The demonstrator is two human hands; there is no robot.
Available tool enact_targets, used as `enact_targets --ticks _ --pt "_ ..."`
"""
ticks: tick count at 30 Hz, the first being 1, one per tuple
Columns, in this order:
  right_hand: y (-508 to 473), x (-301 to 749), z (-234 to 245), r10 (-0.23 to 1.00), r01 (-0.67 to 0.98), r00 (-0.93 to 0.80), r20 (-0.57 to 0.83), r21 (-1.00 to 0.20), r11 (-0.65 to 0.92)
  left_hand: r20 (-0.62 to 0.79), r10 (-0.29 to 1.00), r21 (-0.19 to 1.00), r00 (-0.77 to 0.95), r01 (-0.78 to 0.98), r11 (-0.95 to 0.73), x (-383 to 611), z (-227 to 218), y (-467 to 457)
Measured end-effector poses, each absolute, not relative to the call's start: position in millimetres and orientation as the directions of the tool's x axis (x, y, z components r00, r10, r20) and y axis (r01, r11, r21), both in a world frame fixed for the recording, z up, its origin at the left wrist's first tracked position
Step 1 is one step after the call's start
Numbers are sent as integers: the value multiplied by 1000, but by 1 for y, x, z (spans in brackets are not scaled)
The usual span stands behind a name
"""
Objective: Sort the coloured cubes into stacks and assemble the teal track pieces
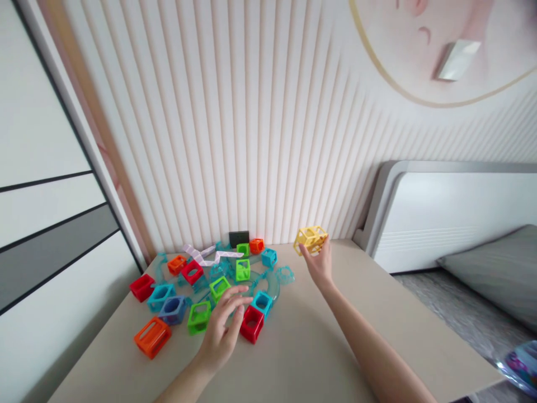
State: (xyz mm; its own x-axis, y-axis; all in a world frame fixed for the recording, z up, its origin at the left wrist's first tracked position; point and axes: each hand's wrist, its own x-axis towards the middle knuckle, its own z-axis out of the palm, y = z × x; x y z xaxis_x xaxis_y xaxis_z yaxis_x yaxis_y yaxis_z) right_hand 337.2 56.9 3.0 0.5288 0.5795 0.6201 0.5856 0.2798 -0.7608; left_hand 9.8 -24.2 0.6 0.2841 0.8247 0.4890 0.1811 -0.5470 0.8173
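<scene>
Clasping a yellow block [309,240] is the right hand [319,266]; the left hand [222,327], fingers apart, is beside a red block [250,334].

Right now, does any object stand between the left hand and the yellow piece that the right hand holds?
Yes: on the table, a red block and a cyan block lie beside the left hand, toward the yellow piece in the right hand. They look low, so reaching above them seems possible.
</scene>
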Motion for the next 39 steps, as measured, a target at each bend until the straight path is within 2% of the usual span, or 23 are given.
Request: enact_targets --ticks 1,2,10,14,20,25,32,36,39 --pt "65 357 2 584 589 621 522 -803 91 502 808 792 308 210 -573 11 0 -25" --pt "72 376 1 573 574 662 484 -818 27 523 785 760 334 236 -606 12 -1 -25" --pt "87 454 -18 522 529 769 368 -825 -198 630 525 444 572 289 -848 12 2 -33" --pt "98 463 -26 522 541 778 350 -795 -273 648 453 358 613 280 -891 11 4 -30" --pt "112 471 -30 553 559 780 291 -722 -408 682 413 324 604 257 -910 12 -7 -21" --pt "118 475 -34 579 580 774 256 -653 -487 666 458 358 589 286 -889 11 -8 -19" --pt "119 485 -32 574 576 782 244 -634 -515 670 416 311 614 277 -909 9 -2 -21" --pt "115 482 -29 574 585 777 256 -630 -511 627 491 337 605 357 -871 11 3 -27" --pt "106 474 -26 582 606 764 280 -621 -497 564 504 306 654 402 -863 11 9 -30"
